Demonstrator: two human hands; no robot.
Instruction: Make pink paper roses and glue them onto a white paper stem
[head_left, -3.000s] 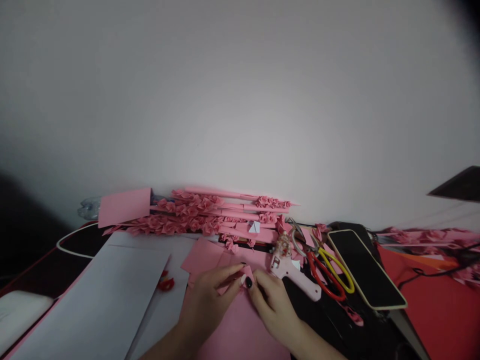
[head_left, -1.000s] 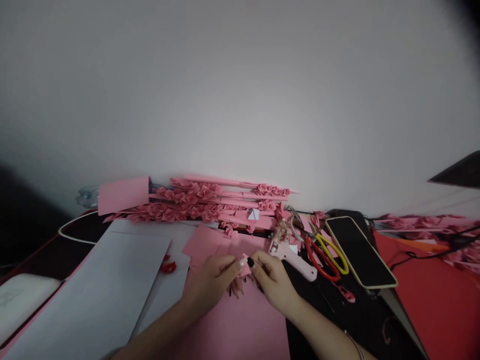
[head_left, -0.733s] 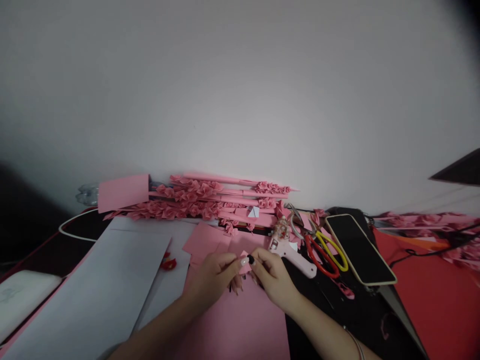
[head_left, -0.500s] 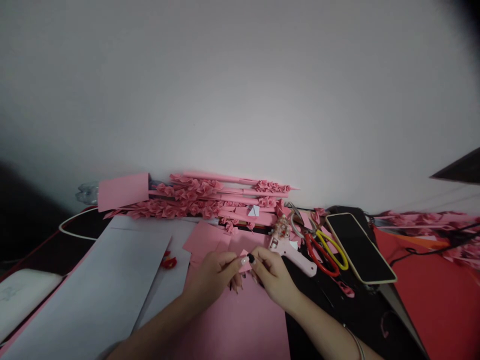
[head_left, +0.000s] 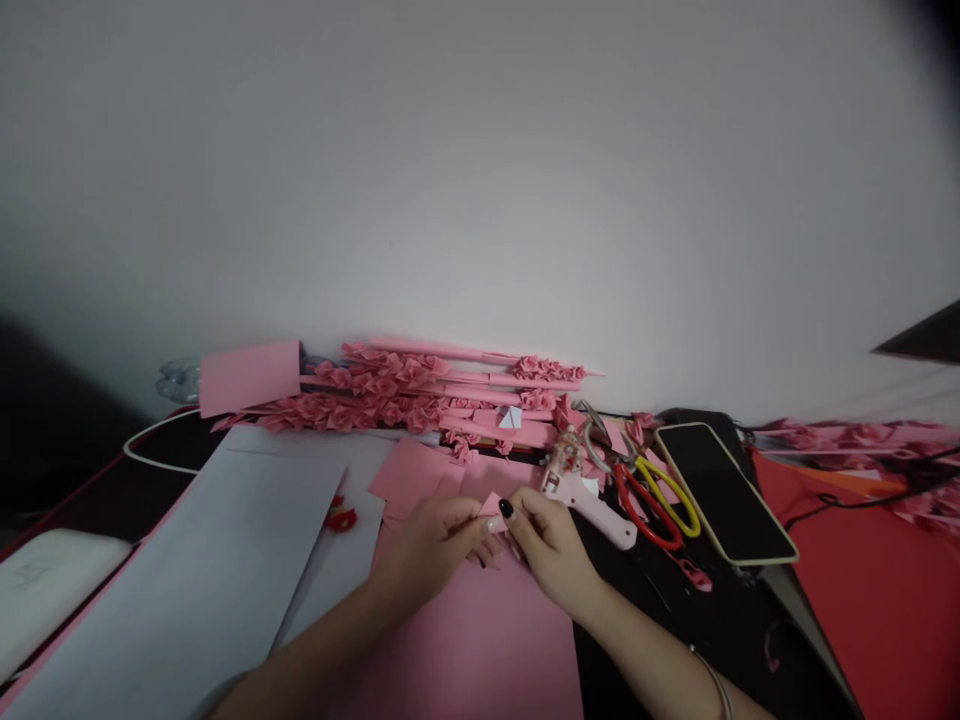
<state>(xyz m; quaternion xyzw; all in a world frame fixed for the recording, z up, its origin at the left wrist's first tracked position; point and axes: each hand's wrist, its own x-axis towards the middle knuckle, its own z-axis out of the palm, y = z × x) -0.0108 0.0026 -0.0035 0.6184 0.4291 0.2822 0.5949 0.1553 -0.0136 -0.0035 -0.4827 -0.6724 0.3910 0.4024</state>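
Since the frame from three seconds ago, both hands are drawing closer together around the small pink paper piece [head_left: 491, 503], and a thin bracelet [head_left: 711, 680] is now showing on the right wrist. The left hand [head_left: 420, 550] is pinching the piece from one side, its pale-nailed thumb pressing near the lower edge while its other fingers are curling underneath. The right hand [head_left: 556, 550] is closing its grip on the other side, its dark-nailed thumb lying against the paper. Both grips are clamping the piece, which is sitting between the thumbs, above the large pink sheet [head_left: 495, 640].

Beyond the hands, more pink paper squares [head_left: 410, 472] are overlapping, and pink paper flowers [head_left: 382, 375] are lying in rows along the wall [head_left: 480, 190]. Just beside the right hand, a pink glue gun [head_left: 596, 512] is resting on the dark bench [head_left: 750, 625]. Next to it are lying a red handle loop [head_left: 651, 515] and a yellow handle loop [head_left: 679, 500], with a phone [head_left: 727, 495] and red paper [head_left: 881, 580] farther right. White sheets [head_left: 202, 545] are covering the left side, near a white plastic case [head_left: 56, 585].
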